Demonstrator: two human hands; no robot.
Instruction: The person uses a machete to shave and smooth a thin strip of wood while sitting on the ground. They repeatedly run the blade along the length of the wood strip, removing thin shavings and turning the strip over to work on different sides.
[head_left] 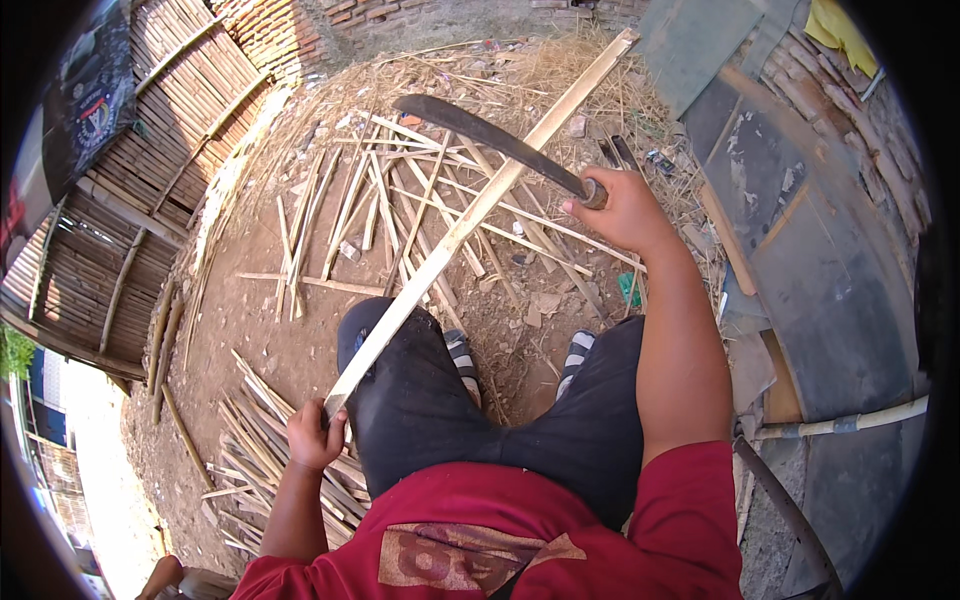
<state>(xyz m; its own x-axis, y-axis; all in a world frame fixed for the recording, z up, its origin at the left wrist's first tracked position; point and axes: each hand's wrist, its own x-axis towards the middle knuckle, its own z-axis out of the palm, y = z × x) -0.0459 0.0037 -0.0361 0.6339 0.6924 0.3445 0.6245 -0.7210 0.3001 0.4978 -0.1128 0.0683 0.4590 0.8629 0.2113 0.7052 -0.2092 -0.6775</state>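
Note:
My left hand [316, 437] is closed round the lower end of a long pale bamboo strip [437, 262]. The strip slants up and away to the right, passing over my left thigh. In my right hand [628, 212] is the handle of a machete [497, 139], gripped with the fingers wrapped round it. Its dark, curved blade points to the far left and lies across the upper part of the strip. Whether the edge touches the bamboo, I cannot tell.
Several split strips [405, 205] lie criss-crossed on the dirt ahead, and a pile of strips [275, 455] is by my left side. Bamboo panels [165, 110] stand at the left. Dark boards [800, 260] line the right. My striped sandals [463, 358] rest on the ground.

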